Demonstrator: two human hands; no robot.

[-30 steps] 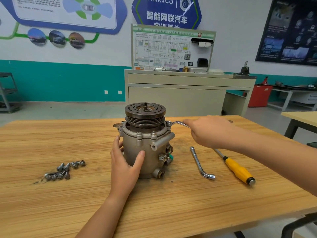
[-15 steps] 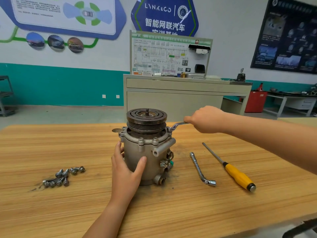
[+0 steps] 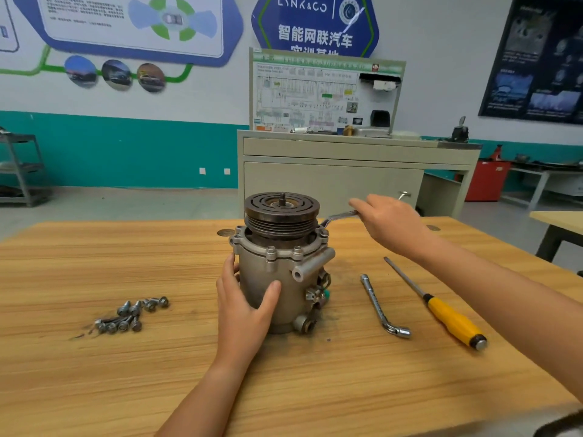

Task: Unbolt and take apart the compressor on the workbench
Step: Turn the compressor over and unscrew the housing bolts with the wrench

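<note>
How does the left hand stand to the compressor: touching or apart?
Touching. The head view shows the left hand gripping the compressor, thumb on its front and fingers round its left side, no gap.

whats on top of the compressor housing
A dark ribbed pulley sits on the housing, a threaded shaft stub poking from its centre. The pulley covers whatever lies beneath it; the housing's inside is hidden.

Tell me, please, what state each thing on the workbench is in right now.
Compressor: upright, flange bolts in place, left hand gripping it.
Wrench: held by right hand, head on a flange bolt.
Loose bolts: piled on the bench.
L-shaped socket wrench: lying flat, untouched.
Screwdriver: lying flat, untouched.
</note>
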